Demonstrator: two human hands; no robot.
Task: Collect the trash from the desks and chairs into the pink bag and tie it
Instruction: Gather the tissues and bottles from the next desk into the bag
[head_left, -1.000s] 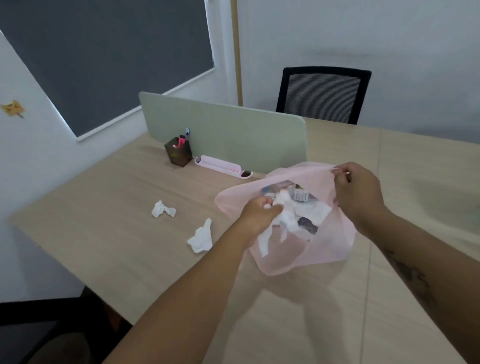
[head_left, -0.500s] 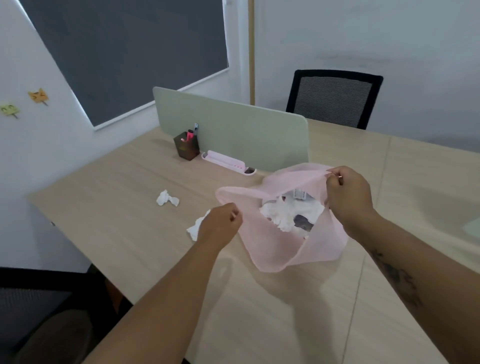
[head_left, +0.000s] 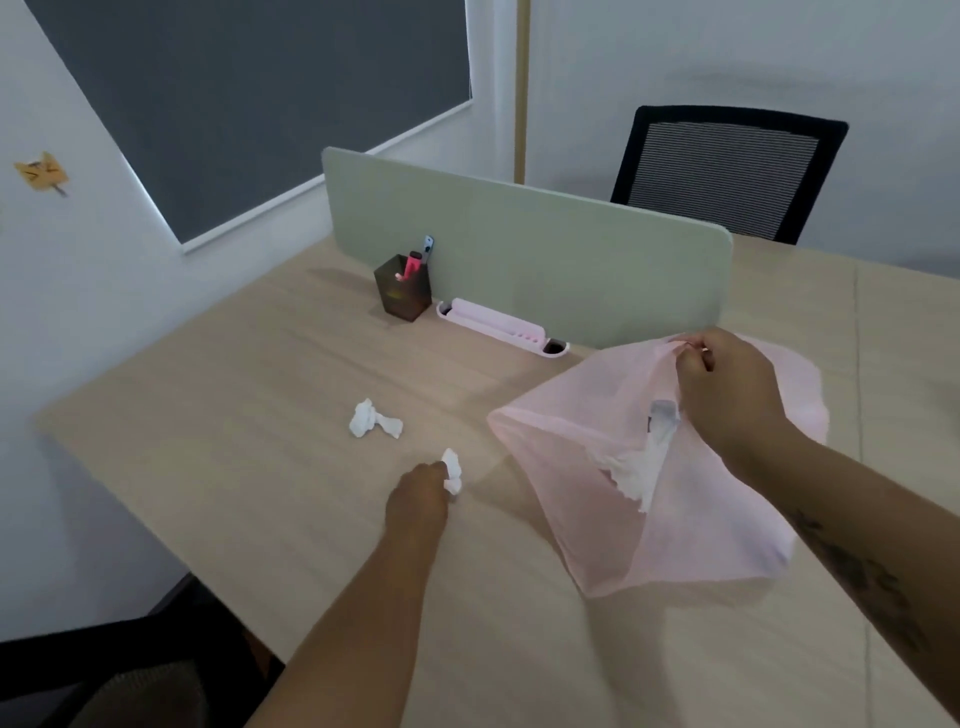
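Left hand (head_left: 418, 503) grips crumpled white tissue (head_left: 452, 470), right hand (head_left: 727, 397) pinches thin pink plastic bag (head_left: 571, 519); one-sided hold likely lets its mouth sag, spilling contents.

This is an office: a long light-wood desk (head_left: 249, 415) is split by a low pale-green divider panel (head_left: 519, 260), and a black mesh-backed chair (head_left: 727, 171) stands on the far side. A dark pen holder (head_left: 402, 293) with markers and a pink desk tray (head_left: 493, 322) sit against the panel. The dark sheet (head_left: 260, 104) on the white wall may be a blind or a board.
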